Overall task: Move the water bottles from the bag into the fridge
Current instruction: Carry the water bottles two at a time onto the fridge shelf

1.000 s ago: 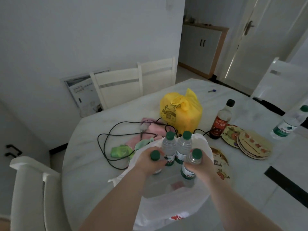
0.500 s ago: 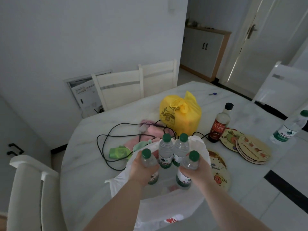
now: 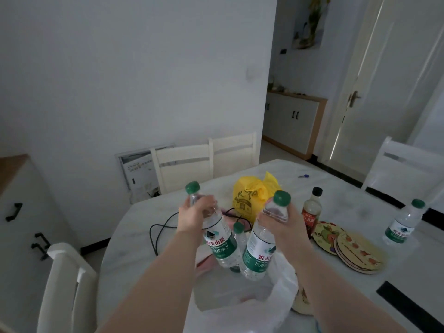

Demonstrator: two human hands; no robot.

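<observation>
Nearby, yellow bag (image 3: 252, 200) and sauce bottle (image 3: 311, 211) stand.

My feed is dim and grey-blue. Daylight leaks through the door (image 3: 374, 97) gap at right. Shadows are soft, the bench (image 3: 283, 174) shows no glare. Wide-angle bending curves the edges; the forearms blur slightly.

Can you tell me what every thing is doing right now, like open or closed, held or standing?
left hand: shut on left bottle, lifted, tilted, capped
right hand: shut on right bottle, lifted, capped
white bag: open
bottle in bag: upright, capped
far bottle: standing on table, capped
yellow bag: tied shut
sauce bottle: upright, capped
door: slightly ajar
</observation>
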